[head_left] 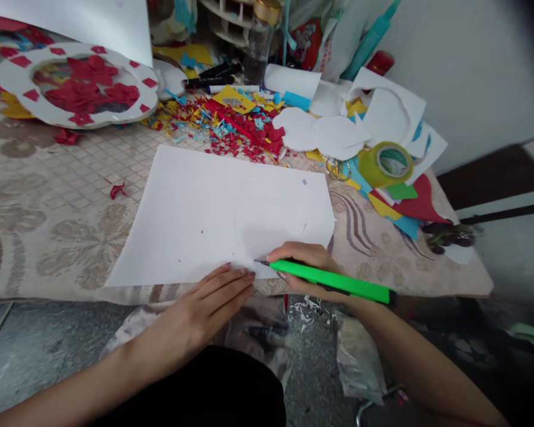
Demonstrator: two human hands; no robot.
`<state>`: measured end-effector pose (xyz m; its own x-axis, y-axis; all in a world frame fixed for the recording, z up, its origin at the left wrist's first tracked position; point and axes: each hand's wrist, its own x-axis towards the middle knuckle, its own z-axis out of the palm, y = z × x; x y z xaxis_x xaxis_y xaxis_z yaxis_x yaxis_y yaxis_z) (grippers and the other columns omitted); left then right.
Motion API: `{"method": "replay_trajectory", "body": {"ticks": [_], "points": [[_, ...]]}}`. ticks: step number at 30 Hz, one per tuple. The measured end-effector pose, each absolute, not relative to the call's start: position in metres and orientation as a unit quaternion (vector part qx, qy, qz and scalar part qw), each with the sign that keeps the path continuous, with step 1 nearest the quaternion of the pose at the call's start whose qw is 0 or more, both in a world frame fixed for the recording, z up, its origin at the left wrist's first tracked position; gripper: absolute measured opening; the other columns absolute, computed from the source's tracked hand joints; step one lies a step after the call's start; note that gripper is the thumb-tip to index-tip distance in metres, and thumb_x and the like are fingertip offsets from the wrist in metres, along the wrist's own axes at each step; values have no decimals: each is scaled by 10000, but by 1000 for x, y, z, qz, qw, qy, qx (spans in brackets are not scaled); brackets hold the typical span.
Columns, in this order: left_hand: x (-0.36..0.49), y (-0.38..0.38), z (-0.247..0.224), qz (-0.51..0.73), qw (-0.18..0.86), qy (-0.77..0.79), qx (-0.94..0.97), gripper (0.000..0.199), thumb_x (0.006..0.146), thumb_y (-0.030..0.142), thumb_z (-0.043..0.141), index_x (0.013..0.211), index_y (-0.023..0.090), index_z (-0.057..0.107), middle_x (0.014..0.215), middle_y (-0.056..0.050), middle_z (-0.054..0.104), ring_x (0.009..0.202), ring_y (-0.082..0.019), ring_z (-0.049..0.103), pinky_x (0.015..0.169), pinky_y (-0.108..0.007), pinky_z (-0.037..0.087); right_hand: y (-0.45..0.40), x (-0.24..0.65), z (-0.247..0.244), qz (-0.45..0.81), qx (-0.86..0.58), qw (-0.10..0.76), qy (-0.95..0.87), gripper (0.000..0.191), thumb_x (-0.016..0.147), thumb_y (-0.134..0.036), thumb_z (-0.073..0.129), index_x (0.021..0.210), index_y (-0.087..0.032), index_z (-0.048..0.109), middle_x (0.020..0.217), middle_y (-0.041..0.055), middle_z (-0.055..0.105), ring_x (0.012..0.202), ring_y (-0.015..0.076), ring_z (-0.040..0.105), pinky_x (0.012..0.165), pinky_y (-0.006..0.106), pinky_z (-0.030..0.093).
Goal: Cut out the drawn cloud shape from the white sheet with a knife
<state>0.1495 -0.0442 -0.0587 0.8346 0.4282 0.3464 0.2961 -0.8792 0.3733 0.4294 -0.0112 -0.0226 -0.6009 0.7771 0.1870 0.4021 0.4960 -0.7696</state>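
Note:
A sheet of white paper [231, 201] lies on the patterned tablecloth in front of me, with a few tiny scraps on it. My right hand [309, 267] grips a bright green utility knife [338, 280] like a pen. The knife's dark, thin tip meets the paper near its front edge, or hovers just over it; I cannot tell which. Just left of the tip, my left hand [213, 296] rests with its fingers stretched out flat on the paper's front edge, holding nothing.
Behind the paper is a heap of red, yellow and blue paper scraps [244, 127]. A scalloped white frame with red paper pieces [142, 107] stands at the back left. To the right are a roll of yellow tape [374, 166], white cut-outs [338, 136] and coloured sheets [420, 201].

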Motion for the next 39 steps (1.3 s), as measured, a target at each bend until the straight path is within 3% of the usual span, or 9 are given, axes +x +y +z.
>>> {"method": "replay_trajectory", "body": {"ticks": [8, 15, 20, 39], "points": [[151, -43, -58, 204, 155, 191, 948, 484, 987, 1, 270, 1426, 62, 464, 1521, -102, 452, 1484, -214, 277, 1240, -443, 263, -3, 437, -17, 345, -328, 236, -847, 305, 851, -63, 536, 1109, -185, 645, 966, 38, 719, 852, 117, 660, 764, 235, 509], [151, -41, -51, 195, 135, 191, 952, 446, 1003, 35, 282, 1387, 62, 509, 1489, -108, 493, 1443, -227, 363, 1195, -453, 354, 1, 450, -19, 396, -312, 227, -833, 276, 881, -119, 588, 1137, -206, 644, 964, 25, 703, 865, 118, 652, 775, 246, 496], [152, -40, -49, 192, 131, 190, 954, 447, 997, 36, 290, 1391, 56, 501, 1479, -115, 503, 1429, -236, 388, 1186, -462, 366, -3, 451, -19, 431, -332, 273, -794, 274, 873, -129, 582, 1130, -200, 643, 949, 21, 699, 823, 113, 651, 730, 226, 504], [151, -41, -50, 200, 146, 190, 950, 442, 990, 20, 311, 1387, 63, 500, 1471, -120, 511, 1441, -228, 372, 1210, -456, 331, -11, 438, -16, 346, -348, 258, -832, 285, 843, -90, 543, 1087, -221, 614, 908, 11, 704, 788, 109, 663, 695, 213, 519]]}}
